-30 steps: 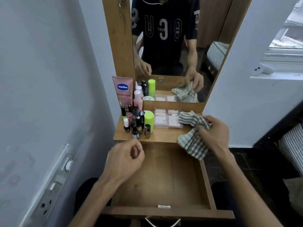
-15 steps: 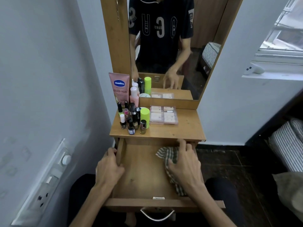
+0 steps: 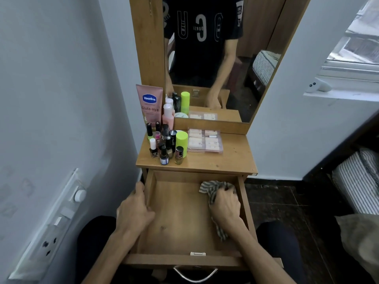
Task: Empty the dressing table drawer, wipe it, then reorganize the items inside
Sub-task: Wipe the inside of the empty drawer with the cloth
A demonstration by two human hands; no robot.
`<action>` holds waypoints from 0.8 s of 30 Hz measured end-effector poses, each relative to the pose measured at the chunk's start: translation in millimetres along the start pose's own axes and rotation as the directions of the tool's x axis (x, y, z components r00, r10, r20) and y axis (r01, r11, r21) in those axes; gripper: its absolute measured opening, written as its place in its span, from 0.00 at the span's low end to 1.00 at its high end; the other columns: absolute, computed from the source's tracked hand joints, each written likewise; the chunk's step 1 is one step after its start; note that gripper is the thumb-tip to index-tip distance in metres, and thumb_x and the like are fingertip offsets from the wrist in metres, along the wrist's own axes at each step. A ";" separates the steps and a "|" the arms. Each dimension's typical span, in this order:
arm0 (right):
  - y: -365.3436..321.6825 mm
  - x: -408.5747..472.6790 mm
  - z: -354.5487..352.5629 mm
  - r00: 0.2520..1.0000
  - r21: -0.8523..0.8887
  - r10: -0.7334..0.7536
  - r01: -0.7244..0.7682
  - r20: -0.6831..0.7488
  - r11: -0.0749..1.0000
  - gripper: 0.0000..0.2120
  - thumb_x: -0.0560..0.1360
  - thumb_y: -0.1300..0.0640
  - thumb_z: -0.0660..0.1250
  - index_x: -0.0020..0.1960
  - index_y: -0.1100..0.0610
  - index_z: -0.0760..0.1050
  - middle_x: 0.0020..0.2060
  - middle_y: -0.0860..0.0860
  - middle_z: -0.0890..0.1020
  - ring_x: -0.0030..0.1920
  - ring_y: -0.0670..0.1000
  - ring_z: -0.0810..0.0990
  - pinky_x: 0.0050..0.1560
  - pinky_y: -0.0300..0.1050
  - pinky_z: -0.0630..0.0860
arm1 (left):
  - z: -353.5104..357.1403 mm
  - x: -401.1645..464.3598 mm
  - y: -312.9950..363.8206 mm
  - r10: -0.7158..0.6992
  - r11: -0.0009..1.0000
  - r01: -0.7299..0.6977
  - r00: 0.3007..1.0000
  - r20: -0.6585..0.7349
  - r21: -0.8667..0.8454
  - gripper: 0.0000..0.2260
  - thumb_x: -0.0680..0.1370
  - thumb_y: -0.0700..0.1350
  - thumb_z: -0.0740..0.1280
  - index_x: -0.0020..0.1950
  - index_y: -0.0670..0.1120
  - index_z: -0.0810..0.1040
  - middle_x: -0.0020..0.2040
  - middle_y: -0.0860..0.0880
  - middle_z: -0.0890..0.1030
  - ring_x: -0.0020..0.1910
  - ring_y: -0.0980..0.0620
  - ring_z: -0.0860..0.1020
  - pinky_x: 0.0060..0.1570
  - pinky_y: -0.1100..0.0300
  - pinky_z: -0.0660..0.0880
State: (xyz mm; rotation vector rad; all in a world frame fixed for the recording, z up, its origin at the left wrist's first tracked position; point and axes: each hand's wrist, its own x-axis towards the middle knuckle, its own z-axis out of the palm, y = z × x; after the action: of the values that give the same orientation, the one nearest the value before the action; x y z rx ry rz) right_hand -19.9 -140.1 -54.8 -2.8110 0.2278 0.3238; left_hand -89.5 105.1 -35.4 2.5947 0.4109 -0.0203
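Wiping emptied drawer [image 3: 180,226]: right hand [image 3: 225,206] clutches cloth [image 3: 213,190] far right, left hand [image 3: 134,212] grips left wall; restocking remains.

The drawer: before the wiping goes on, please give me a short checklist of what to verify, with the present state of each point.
1. Drawer pulled out and empty of items: ok.
2. Striped cloth inside the drawer, gripped by the right hand near the right wall: ok.
3. Left hand grips the drawer's left wall to steady it: ok.
4. Removed items, such as the nail polish bottles, the Vaseline tube and the clear case, stand on the tabletop, away from the wiping: ok.
5. Drawer floor fully wiped: cannot tell.
6. Cloth damp or dry: cannot tell.
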 end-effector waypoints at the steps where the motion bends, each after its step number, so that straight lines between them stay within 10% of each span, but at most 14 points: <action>1: -4.4 3.3 -1.2 0.999 0.063 0.029 -0.030 0.025 0.998 0.31 0.78 0.54 0.71 0.75 0.64 0.64 0.71 0.64 0.69 0.70 0.64 0.73 0.69 0.55 0.75 | 0.3 -0.5 -0.3 0.000 1.000 0.000 1.000 -0.004 0.000 0.20 0.72 0.41 0.72 0.55 0.49 0.62 0.41 0.52 0.74 0.39 0.48 0.77 0.36 0.55 0.71; 16: -120.0 -19.3 40.2 0.828 0.340 -0.398 0.270 0.396 0.901 0.32 0.74 0.56 0.75 0.73 0.58 0.66 0.65 0.61 0.78 0.64 0.64 0.80 0.63 0.55 0.79 | -7.5 4.9 -4.0 -0.009 1.000 0.009 1.000 0.024 0.017 0.18 0.71 0.46 0.71 0.52 0.50 0.64 0.38 0.53 0.75 0.36 0.48 0.75 0.34 0.55 0.66; 24: -86.8 -63.6 41.2 0.702 0.040 -0.480 0.544 0.527 0.838 0.39 0.78 0.47 0.72 0.81 0.56 0.56 0.72 0.58 0.74 0.70 0.62 0.75 0.70 0.54 0.73 | 8.1 -3.6 23.0 0.137 0.988 -0.122 0.973 -0.186 0.095 0.22 0.72 0.46 0.73 0.65 0.43 0.76 0.61 0.45 0.76 0.60 0.44 0.76 0.53 0.47 0.77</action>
State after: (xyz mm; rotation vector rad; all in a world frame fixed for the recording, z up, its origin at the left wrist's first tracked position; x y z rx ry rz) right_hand -72.7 -37.8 -53.4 -2.6154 -0.7143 0.9543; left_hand -85.7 81.2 -31.0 2.7102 0.3132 0.2654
